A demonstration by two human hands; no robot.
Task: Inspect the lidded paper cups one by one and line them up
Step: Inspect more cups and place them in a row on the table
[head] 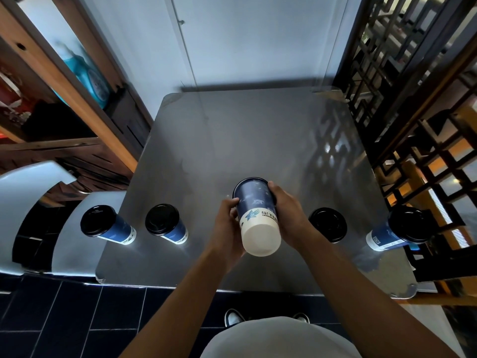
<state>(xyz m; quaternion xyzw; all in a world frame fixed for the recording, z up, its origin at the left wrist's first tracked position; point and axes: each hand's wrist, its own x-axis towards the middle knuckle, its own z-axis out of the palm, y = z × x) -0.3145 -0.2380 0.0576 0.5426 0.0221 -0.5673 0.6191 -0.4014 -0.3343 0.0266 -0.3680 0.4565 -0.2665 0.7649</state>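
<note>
Both hands hold one lidded paper cup (258,215) above the metal table (232,140), tipped so that its white base faces the camera and its black-lidded top points away. The left hand (227,223) curls its fingers round the cup's left side, with the thumb and fingertips on the blue wall near the lid end. The right hand (287,215) wraps the right side, its fingers reaching up to the lid rim. The cup's wall is dark blue with a white band and a blue logo near the base.

Just to the right of the right hand, a cup with a black lid (327,224) stands upright on the table, seen almost straight from above. Farther right, near the table's edge, stands another blue cup (398,229) with a black lid.

To the left of the left hand, well apart from it, a blue lidded cup (166,224) stands on the table, and beyond that a fourth standing cup (107,223) sits at the table's left edge. These four form a rough row across the near part of the table.

A wooden lattice screen (402,73) rises past the far-right cup, and wooden shelving (64,99) lies beyond the far-left one.
</note>
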